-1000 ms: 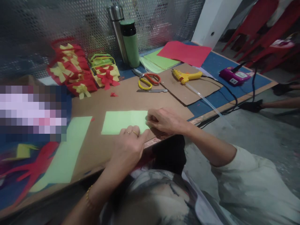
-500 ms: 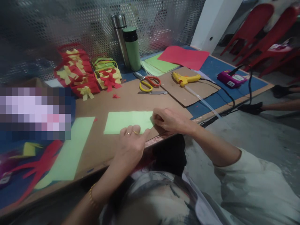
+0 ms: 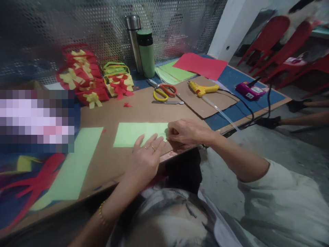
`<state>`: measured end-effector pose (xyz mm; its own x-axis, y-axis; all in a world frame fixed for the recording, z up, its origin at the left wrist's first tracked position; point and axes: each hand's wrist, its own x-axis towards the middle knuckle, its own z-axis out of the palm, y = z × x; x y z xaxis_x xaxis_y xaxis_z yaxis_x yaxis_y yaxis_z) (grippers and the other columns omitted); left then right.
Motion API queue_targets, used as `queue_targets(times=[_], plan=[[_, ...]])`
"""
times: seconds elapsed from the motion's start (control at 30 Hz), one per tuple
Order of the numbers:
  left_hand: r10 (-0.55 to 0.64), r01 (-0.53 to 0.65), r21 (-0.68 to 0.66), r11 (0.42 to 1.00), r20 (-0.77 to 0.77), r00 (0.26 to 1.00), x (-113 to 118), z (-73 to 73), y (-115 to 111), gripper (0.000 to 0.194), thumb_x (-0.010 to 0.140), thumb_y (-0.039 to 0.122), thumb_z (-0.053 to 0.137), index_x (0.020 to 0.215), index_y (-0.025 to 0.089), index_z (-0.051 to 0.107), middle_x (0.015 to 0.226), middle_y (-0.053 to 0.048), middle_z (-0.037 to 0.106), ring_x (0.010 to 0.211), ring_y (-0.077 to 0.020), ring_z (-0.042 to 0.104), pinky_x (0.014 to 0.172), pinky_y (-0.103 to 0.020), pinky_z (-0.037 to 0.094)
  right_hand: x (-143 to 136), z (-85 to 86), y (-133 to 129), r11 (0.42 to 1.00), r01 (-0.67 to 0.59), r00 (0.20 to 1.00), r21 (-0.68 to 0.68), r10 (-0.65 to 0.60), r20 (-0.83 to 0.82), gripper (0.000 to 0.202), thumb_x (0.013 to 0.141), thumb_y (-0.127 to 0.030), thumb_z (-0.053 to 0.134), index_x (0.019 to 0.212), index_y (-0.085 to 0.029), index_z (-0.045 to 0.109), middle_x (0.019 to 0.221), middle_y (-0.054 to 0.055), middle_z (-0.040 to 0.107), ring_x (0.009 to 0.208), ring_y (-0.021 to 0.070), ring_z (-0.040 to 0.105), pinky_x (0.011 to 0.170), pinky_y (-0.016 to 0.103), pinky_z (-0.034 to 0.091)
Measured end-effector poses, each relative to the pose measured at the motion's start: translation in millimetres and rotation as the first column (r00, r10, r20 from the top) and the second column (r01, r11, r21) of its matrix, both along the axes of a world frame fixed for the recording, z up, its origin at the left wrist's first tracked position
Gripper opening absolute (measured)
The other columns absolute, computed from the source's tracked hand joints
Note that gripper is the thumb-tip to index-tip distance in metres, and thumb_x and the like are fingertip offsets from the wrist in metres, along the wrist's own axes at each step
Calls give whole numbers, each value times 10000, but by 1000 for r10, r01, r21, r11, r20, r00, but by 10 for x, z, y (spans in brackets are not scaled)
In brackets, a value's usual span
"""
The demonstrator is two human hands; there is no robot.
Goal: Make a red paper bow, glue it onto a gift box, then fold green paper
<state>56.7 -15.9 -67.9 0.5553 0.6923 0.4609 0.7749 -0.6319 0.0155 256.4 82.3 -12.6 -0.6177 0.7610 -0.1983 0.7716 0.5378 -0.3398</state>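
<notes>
A light green strip of folded-looking paper [image 3: 131, 133] lies flat on a brown cardboard sheet [image 3: 110, 161]. My left hand [image 3: 147, 156] rests over its lower edge, fingers stretched out and apart, with rings and a bracelet showing. At the strip's right end is my right hand [image 3: 190, 132], its fingers curled and pinched on the paper's edge. The fingertips of both hands nearly meet there. A longer light green paper sheet [image 3: 79, 164] lies to the left, partly over the cardboard.
Scissors [image 3: 164, 92] and a metal blade [image 3: 168, 102] lie beyond the strip. A yellow glue gun [image 3: 204, 89] sits on smaller cardboard, its cord near a purple power socket [image 3: 250, 91]. Bottles [image 3: 147, 55], red paper [image 3: 202, 65] and small paper baskets [image 3: 95, 94] stand behind.
My left fingers have spread and slid slightly right along the strip. My right hand stays at the strip's right end. The view has shifted a little.
</notes>
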Motion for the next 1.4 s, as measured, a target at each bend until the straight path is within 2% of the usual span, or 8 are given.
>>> queue_targets(times=[0.27,0.37,0.5,0.73,0.9,1.1,1.27,1.4], plan=[[4,-4,-7,1000,0,1000,-3,35,2,361,972,65,474,1287,117,644,1356,-130,701,1316,-283,619,1157,-520,323,196,-52,95,991,103,993,80,-107,40,119,905,-247,601,845,-181,680,804,40,701,681,146,539,615,262,289],[12,-12,-15,1000,0,1000,3,21,5,378,967,62,472,1297,127,645,1353,-135,703,1320,-289,616,1146,-532,337,201,-61,30,981,147,989,124,-144,-31,138,933,-285,594,868,-189,670,813,33,698,686,145,535,611,256,290],[7,-7,5,1000,-7,1000,9,-1,11,373,969,70,466,1282,130,660,1344,-140,707,1301,-301,625,1119,-531,360,114,-83,-43,991,60,993,118,-47,-108,189,971,-338,575,901,-193,675,788,24,701,683,142,543,619,259,292],[22,-15,-141,990,49,999,-5,185,63,333,929,85,505,1159,184,725,1194,-122,735,1167,-278,644,1050,-508,396,92,-62,113,994,-10,998,113,3,65,225,964,-376,580,915,-192,700,853,64,735,750,177,599,597,293,247],[198,-177,-263,949,56,979,118,370,220,201,929,169,530,911,189,729,941,-90,713,934,-258,642,842,-436,425,113,-37,109,990,-40,996,131,29,85,230,979,-346,543,971,-190,711,901,84,751,781,188,617,613,309,240],[438,-500,-343,795,-245,865,377,487,348,280,969,329,540,754,213,677,607,-38,653,600,-226,607,580,-335,333,112,-4,92,986,-92,992,142,79,97,243,999,-321,511,996,-178,709,929,115,763,821,215,646,620,330,232],[429,-542,-318,778,-362,828,490,508,356,338,1004,366,523,756,220,700,639,-61,702,632,-247,653,612,-348,355,122,-14,74,981,-102,993,164,91,76,233,988,-272,498,1018,-177,709,921,107,770,814,211,649,611,338,214],[385,-524,-346,778,-397,833,413,504,318,304,1019,322,495,801,207,673,650,-53,695,655,-255,648,689,-373,368,130,-33,52,982,-79,997,171,75,28,233,996,-274,493,994,-173,703,887,108,759,774,197,628,607,338,206]])
